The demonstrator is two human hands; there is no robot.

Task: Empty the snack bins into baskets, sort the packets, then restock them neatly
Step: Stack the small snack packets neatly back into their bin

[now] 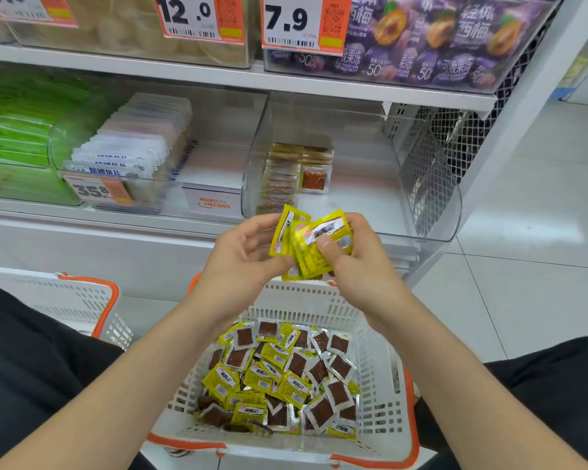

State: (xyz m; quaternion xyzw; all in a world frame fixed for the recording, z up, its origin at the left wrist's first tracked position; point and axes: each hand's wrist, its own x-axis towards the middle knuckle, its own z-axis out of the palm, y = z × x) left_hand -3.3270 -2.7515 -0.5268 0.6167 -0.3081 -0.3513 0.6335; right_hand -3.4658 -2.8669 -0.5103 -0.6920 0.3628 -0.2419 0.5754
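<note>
My right hand (357,266) grips a small stack of yellow snack packets (314,247), thumb pressed on the top one. My left hand (243,256) pinches the stack's lower left edge, fingers curled beside it. Both hands hover above a white basket with orange trim (384,378), which holds several loose yellow and brown-windowed packets (282,378). Behind the hands, a clear plastic bin (421,184) on the shelf holds two short rows of the same packets (296,171) standing on edge at its left side.
A second white basket (72,300) stands at the left on the floor. The neighbouring bin (133,154) holds white packets, with green packets further left. Purple pouches (421,39) fill the upper shelf. White tiled floor lies to the right.
</note>
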